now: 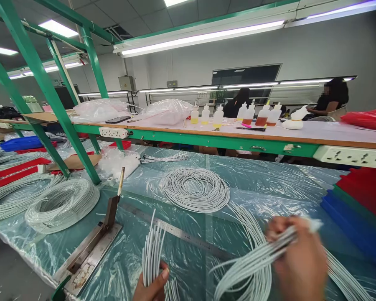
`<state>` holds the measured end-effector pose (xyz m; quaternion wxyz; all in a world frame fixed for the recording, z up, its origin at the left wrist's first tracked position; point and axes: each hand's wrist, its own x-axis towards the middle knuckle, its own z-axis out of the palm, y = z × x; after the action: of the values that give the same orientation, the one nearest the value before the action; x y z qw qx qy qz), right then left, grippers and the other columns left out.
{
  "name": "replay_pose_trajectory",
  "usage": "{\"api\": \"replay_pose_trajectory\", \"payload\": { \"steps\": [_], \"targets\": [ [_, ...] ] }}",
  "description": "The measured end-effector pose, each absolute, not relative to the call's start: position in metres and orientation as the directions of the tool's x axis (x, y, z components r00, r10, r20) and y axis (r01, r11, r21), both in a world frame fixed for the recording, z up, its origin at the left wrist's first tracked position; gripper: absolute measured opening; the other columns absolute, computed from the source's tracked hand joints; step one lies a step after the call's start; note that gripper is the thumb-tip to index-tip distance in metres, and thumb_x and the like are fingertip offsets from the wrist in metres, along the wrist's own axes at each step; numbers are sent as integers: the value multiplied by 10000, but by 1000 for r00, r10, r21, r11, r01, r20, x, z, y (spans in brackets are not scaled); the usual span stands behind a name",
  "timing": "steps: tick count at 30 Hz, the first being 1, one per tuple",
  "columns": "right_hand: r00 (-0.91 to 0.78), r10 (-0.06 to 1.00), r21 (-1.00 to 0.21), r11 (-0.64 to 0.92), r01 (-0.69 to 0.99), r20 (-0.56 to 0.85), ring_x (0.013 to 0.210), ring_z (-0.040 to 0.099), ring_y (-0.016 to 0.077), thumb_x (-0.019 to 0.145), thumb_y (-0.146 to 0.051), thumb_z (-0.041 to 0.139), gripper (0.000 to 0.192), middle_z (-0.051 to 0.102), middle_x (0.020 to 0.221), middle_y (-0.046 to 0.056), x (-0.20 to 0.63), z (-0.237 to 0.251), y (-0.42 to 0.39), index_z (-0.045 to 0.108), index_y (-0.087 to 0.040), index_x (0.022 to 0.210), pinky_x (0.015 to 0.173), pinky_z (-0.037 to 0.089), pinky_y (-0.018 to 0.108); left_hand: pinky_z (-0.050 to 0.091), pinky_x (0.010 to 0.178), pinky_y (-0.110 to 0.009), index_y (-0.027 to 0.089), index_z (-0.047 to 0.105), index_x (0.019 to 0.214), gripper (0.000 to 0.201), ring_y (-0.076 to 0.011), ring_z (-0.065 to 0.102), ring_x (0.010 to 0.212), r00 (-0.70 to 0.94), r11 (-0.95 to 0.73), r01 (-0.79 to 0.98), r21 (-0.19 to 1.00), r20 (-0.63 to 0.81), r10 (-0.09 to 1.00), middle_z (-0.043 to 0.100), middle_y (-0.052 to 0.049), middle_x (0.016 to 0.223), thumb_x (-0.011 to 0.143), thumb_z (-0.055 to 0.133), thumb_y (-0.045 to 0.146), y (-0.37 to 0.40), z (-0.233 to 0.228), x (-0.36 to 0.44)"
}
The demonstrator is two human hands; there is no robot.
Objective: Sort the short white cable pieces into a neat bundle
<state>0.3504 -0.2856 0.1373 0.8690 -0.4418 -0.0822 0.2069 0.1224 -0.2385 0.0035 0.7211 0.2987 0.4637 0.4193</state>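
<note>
On the far left of the desk lie two red trays and one blue tray. Near them sit two big coils of white wire, one partly cut off by the edge. A metal cutter with a long handle stands just beside them. A flat steel ruler lies across the plastic sheet.

The left hand is low in the view. Its grip is closed on a bunch of short cut wires, which stand up like a fan. There are too many to count, maybe ten or more.

In the middle of the desk is one more round coil. Long wire strands run from it to the right hand. That hand is blurred, but its grip looks closed around these strands.

On the far shelf stand about seven small bottles and two clear bags. Two people sit behind it.

What could go wrong? The short wires could slip out and scatter, because the left hand pinches them only at the bottom. The long strands could tangle with the coil, because they loop loosely. The cutter could nick a hand that gets too close.
</note>
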Motion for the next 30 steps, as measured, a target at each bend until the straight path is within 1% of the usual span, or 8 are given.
{"api": "replay_pose_trajectory", "payload": {
  "steps": [5,10,12,15,19,22,27,30],
  "targets": [
    [877,474,-673,674,-304,80,403,295,36,731,-217,587,101,363,486,-88,353,155,-274,496,-212,687,368,248,157,185,301,-135,118,605,639,489,13,253,243,166,386,-279,879,-352,921,439,67,311,442,743,544,-234,18,131],
    [546,836,-792,294,-536,-59,465,407,64,726,-511,565,345,442,514,-82,266,67,-243,449,-205,615,512,387,201,406,414,-166,140,693,881,476,-76,474,362,198,256,-283,924,-205,959,453,56,310,535,732,465,-239,48,170],
    [608,769,-891,120,-439,-196,618,531,117,735,-552,521,334,563,650,-37,242,37,-242,531,-219,722,608,432,224,504,702,-240,166,704,871,449,-170,645,687,199,224,-356,907,-160,967,684,-43,594,514,755,434,-240,51,179],
    [668,667,-927,-98,-362,-331,924,581,193,755,-568,470,450,631,1021,28,229,11,-249,529,-236,1054,647,467,237,434,904,-311,184,708,857,425,-244,609,963,241,223,-376,899,-138,961,709,-100,946,523,743,445,-239,44,180],
    [649,757,-991,17,-129,-71,1026,555,201,811,-510,425,426,611,1120,26,236,1,-253,518,-229,1118,682,483,241,474,655,-283,145,705,828,507,-191,592,652,270,263,-152,953,-216,938,681,-59,655,478,735,510,-235,27,169],
    [615,775,-987,153,41,146,1013,551,194,847,-457,400,354,613,1082,42,242,5,-251,537,-234,1085,764,463,253,377,486,-247,128,694,723,465,-74,350,399,336,333,-111,936,-280,899,468,47,408,499,712,535,-231,16,165],
    [538,803,-966,220,135,258,887,575,202,815,-473,448,362,602,935,48,250,23,-250,505,-246,1092,768,455,309,378,533,-240,135,657,649,408,-82,414,475,349,353,-256,900,-255,902,513,25,487,454,765,477,-227,10,167],
    [555,796,-970,188,155,243,846,584,201,774,-471,515,683,591,952,48,257,30,-251,214,-259,1349,768,462,340,372,514,-221,141,640,661,400,-77,430,479,337,388,-275,879,-290,896,511,33,494,459,772,459,-227,13,166]
  ]
}}
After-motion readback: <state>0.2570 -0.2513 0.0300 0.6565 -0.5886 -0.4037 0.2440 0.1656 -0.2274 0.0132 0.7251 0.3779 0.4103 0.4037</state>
